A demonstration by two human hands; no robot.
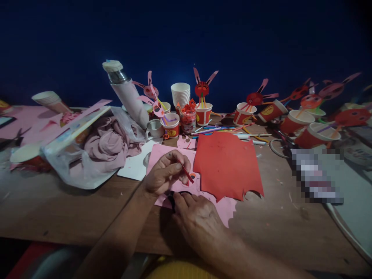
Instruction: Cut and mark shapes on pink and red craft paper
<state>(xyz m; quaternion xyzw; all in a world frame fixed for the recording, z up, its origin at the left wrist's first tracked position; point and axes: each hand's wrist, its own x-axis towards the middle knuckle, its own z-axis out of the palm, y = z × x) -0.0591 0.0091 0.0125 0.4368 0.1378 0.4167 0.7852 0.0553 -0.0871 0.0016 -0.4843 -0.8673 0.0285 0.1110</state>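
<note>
While lengthwise aslant, lower end rightward, red strip tight between left fingers, right fingers around black handle.

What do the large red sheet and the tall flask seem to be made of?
Red sheet: probably paper, matte; thin cut edges, no gloss.
Flask: neck apparently polished metal, from its bright reflections; smooth pale body, perhaps painted metal or plastic.

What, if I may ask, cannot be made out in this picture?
All in the head view:
- Black object: most of its shape and any grip on it, covered by the right hand.
- Pink sheet: partly hidden by the red sheet.
- Pixelated object: details masked by blocks.
- Red-and-yellow item: cut off by the left edge.
</note>
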